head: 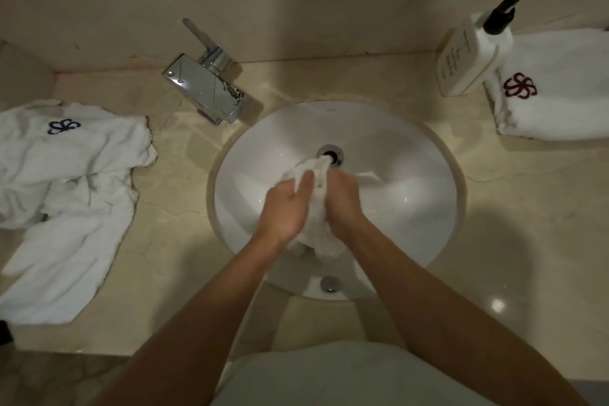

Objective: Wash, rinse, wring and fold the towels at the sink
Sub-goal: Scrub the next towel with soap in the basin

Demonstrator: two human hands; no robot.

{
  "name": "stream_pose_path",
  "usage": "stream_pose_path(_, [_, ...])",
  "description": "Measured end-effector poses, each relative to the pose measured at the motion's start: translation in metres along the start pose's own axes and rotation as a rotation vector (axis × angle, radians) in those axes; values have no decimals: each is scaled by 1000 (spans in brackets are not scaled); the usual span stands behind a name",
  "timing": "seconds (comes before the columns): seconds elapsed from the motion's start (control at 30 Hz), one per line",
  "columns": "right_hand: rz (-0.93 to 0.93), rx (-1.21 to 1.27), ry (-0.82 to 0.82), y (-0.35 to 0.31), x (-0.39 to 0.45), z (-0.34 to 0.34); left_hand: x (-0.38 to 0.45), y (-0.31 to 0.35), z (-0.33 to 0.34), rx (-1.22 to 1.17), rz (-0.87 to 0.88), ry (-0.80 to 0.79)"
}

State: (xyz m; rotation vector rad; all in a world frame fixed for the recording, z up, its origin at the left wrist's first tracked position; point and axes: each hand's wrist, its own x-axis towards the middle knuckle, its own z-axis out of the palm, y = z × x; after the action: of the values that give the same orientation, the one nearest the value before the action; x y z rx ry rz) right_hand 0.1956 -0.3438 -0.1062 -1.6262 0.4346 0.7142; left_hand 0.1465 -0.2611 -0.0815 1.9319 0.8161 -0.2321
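Note:
A small white towel (317, 194) is bunched into a roll over the middle of the white oval sink (412, 175). My left hand (286, 208) grips it from the left and my right hand (342, 198) grips it from the right, palms facing each other. The towel's far end touches the drain (331, 153) and its near end hangs below my wrists. Loose white towels with a blue logo (66, 181) lie crumpled on the counter to the left. A folded white towel with a red logo (557, 89) lies at the right.
A chrome faucet (207, 89) stands at the sink's back left; no water is visible running. A white pump bottle with a black top (471, 53) stands beside the folded towel. The beige marble counter (184, 224) surrounds the sink, with a wall behind.

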Motion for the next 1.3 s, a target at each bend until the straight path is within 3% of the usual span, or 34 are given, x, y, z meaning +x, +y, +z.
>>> stream_pose_path(0.1, [-152, -138, -117, 4, -19, 13, 18, 0, -8, -160, -133, 102])
stream_pose_path(0.2, [-9, -198, 1, -7, 14, 5, -25, 6, 8, -78, 30, 29])
stream_pose_path(0.27, [76, -100, -12, -9, 27, -3, -41, 10, 17, -101, 92, 7])
stream_pose_path(0.37, [62, -84, -115, -4, 8, -1, -1, 4, 11, -215, -111, 260])
stream_pose_path(0.43, [-13, -183, -189, -1, -8, 3, 14, 2, 4, -216, -219, 245])
stream_pose_path(0.6, [105, 53, 6, -6, 23, -3, -24, 10, 22, -15, -26, -35])
stream_pose_path(0.67, [212, 185, -46, -11, 27, -8, -29, 8, 21, -47, 2, -28])
stream_pose_path(0.77, [385, 577, -223, -4, 8, -35, -13, -2, 1, -37, -59, 82])
stream_pose_path(0.83, [453, 780, -275, 17, -3, -62, -8, -17, -13, -232, -234, 80])
stream_pose_path(0.93, [625, 912, -191, 44, -25, -85, -16, -41, -19, -785, -509, -162])
stream_pose_path(1.03, [617, 739, -69, 61, -22, -84, -22, -52, -14, -1000, -687, -303])
stream_pose_path(1.13, [605, 642, -73, 52, -18, -69, -22, -41, -7, -1135, -723, -383])
stream_pose_path(1.23, [490, 659, -192, 34, -24, -53, 2, -32, -5, -840, -577, -240])
stream_pose_path(1.3, [258, 357, -183, 24, -32, -39, 13, -29, -4, -569, -477, 70])
